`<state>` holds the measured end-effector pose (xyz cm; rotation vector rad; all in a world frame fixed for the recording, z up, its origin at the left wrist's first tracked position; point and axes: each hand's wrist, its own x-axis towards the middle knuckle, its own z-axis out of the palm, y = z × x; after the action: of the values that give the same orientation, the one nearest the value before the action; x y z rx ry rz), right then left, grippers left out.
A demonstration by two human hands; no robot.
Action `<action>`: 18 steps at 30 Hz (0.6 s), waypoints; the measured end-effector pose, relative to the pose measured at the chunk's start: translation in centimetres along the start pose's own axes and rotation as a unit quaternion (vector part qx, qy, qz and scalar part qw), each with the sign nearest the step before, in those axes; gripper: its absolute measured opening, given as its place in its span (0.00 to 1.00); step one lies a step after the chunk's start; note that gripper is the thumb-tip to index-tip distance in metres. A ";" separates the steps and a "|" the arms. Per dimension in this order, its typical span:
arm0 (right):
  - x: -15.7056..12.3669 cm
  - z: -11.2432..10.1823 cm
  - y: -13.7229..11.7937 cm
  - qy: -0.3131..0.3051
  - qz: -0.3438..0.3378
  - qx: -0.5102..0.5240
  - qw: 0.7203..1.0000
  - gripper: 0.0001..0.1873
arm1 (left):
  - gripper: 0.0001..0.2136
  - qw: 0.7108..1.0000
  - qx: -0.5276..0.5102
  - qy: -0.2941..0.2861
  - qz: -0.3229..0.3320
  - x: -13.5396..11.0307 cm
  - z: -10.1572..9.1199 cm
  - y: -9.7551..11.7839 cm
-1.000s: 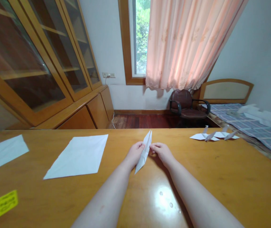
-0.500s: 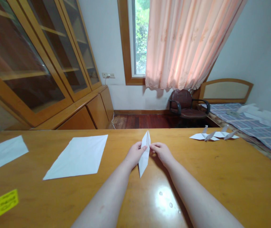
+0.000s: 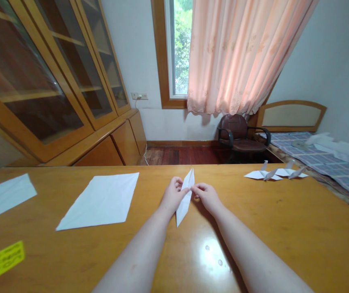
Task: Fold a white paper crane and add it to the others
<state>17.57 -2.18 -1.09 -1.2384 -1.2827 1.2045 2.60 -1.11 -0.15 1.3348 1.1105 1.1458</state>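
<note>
- Yellow label (image 3: 1, 263) at lower left, cut off by the view's edge: dark characters in rows, too blurred to read.
- Left hand (image 3: 173, 196) clamped on the folded white paper (image 3: 183, 208), thumb across its face, over the middle of the bench (image 3: 284, 232).
- Right hand (image 3: 207, 196) pinched at that paper's right edge.
- White sheet (image 3: 101, 201) lying left of the hands; folded paper figures (image 3: 261, 175) at far right.

1 left hand (image 3: 172, 197) and 1 right hand (image 3: 208, 198): both bare, smoothly rounded in outline. 1 left forearm (image 3: 142, 242) and 1 right forearm (image 3: 250, 246): both bare, tapering toward the hand; the left bears 1 small, faint spot (image 3: 134, 267).
</note>
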 end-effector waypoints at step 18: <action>-0.4 0.0 -0.7 0.017 -0.011 0.014 1.000 0.16 | 0.11 0.999 -0.029 0.008 -0.015 -0.3 0.1 0.8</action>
<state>17.53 -2.60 -0.36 -1.2174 -1.2481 1.1760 2.68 -1.48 0.62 1.2633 1.0969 1.1605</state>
